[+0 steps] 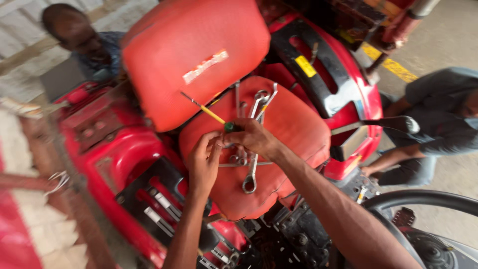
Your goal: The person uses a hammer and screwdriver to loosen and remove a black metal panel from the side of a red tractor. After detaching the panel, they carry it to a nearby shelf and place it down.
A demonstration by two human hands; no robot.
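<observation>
The left hand (pixel 203 162) is resting on the red seat cushion (pixel 294 124), fingers loosely curled, pinching at something too small to tell. The right hand (pixel 254 137) is closing around a screwdriver (pixel 211 114) by its green-and-yellow handle near the cushion's back edge. Combination wrenches (pixel 254 149) are lying under both hands, and beyond them the backrest (pixel 194 55) is tilting upright.

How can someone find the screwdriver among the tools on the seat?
Look at the red seat cushion, where several wrenches lie. The screwdriver is in the right hand, pointing toward the backrest. Only it has a yellow shaft and green collar.
</observation>
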